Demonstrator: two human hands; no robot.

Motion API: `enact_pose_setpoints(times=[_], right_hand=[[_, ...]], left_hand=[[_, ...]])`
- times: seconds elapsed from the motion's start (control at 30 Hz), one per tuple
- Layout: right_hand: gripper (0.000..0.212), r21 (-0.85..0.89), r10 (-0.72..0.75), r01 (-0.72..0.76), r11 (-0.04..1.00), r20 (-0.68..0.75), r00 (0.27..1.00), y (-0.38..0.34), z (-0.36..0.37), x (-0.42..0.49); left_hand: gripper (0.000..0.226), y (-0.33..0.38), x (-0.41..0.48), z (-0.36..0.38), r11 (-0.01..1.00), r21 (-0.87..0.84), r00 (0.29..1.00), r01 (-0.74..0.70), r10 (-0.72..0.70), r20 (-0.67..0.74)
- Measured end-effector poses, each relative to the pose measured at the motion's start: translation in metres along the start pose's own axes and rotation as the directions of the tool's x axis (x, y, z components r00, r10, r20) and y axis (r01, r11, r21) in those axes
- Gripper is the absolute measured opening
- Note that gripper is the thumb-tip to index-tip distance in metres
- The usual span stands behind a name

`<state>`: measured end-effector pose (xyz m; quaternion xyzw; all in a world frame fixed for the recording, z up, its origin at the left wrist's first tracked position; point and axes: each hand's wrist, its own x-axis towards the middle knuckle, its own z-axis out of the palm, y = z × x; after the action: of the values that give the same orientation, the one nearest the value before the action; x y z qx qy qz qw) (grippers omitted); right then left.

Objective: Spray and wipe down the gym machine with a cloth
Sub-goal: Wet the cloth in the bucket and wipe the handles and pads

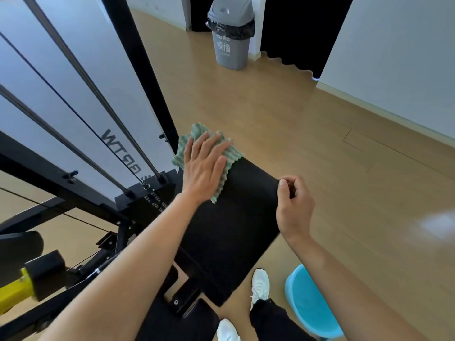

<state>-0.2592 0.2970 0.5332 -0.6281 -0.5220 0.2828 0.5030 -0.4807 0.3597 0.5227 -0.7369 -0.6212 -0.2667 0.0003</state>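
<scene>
Wiping: the cloth (234, 156) lies on the far end of the pad (234, 230) and overhangs its far edge. The step in hand looks like the wipe of the pad's top face.
Doing it well: keep the palm flat and the weight even. Draw the cloth in straight, overlapping passes from far edge to near edge, and run it over both side edges. Refold to a fresh face once it drags.
Left hand (204, 166): spread wide with fingers straight, pressing flat on the cloth — no grip.
Right hand (294, 205): fingers curled narrow at the pad's far right corner, thumb at the edge — it seems to pinch the pad to steady it.
Frame (138, 57): black upright with steel rods (98, 99), along the pad's left edge.
Basin (310, 303): blue, on the floor (295, 119) beside the pad's near right corner.
Spray: no bottle in view.
</scene>
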Motion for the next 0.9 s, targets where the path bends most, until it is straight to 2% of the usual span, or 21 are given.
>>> enact_pose_setpoints(times=[0.07, 0.13, 0.23, 0.33, 0.5, 0.63, 0.7, 0.77, 0.83, 0.9], right_hand=[[0.01, 0.004, 0.009, -0.01, 1.0, 0.015, 1.0, 0.0, 0.001, 0.001], [0.007, 0.02, 0.016, -0.016, 1.0, 0.028, 0.999, 0.0, 0.0, 0.002], [0.008, 0.052, 0.026, -0.028, 0.998, 0.047, 0.999, 0.0, -0.002, 0.002], [0.014, 0.081, 0.032, -0.036, 0.996, 0.055, 0.998, 0.001, -0.001, 0.001], [0.02, 0.117, 0.068, -0.07, 0.991, 0.026, 0.997, -0.001, -0.001, 0.001], [0.019, 0.102, 0.037, -0.036, 0.994, -0.009, 0.999, -0.004, -0.003, -0.002], [0.023, 0.035, -0.051, 0.054, 0.998, -0.088, 0.995, -0.005, -0.006, -0.006], [0.021, -0.115, -0.292, 0.279, 0.953, -0.118, 0.949, -0.007, -0.008, -0.016], [0.017, -0.224, -0.523, 0.512, 0.829, 0.009, 0.852, -0.011, -0.007, -0.028], [0.021, -0.318, -0.575, 0.598, 0.736, 0.171, 0.8, -0.012, -0.008, -0.026]], left_hand=[[0.05, -0.013, 0.009, 0.0, 0.984, -0.101, 0.988, 0.144, -0.148, -0.035], [0.052, -0.014, 0.014, 0.002, 0.927, -0.23, 0.948, 0.296, -0.315, -0.05], [0.055, 0.0, 0.01, 0.009, 0.881, -0.276, 0.909, 0.384, -0.414, -0.058], [0.052, 0.021, -0.007, 0.017, 0.907, -0.258, 0.933, 0.332, -0.356, -0.051], [0.05, 0.091, -0.059, 0.03, 0.971, -0.207, 0.992, 0.116, -0.122, -0.013], [0.056, 0.117, -0.104, 0.043, 0.978, -0.209, 0.998, 0.003, 0.009, 0.059], [0.06, 0.114, -0.119, 0.044, 0.976, -0.215, 0.995, -0.018, 0.038, 0.087], [0.064, 0.111, -0.126, 0.041, 0.969, -0.247, 0.993, -0.023, 0.05, 0.105], [0.066, 0.109, -0.133, 0.037, 0.955, -0.296, 0.991, -0.007, 0.047, 0.128], [0.066, 0.103, -0.142, 0.038, 0.953, -0.301, 0.987, 0.02, 0.029, 0.157]])
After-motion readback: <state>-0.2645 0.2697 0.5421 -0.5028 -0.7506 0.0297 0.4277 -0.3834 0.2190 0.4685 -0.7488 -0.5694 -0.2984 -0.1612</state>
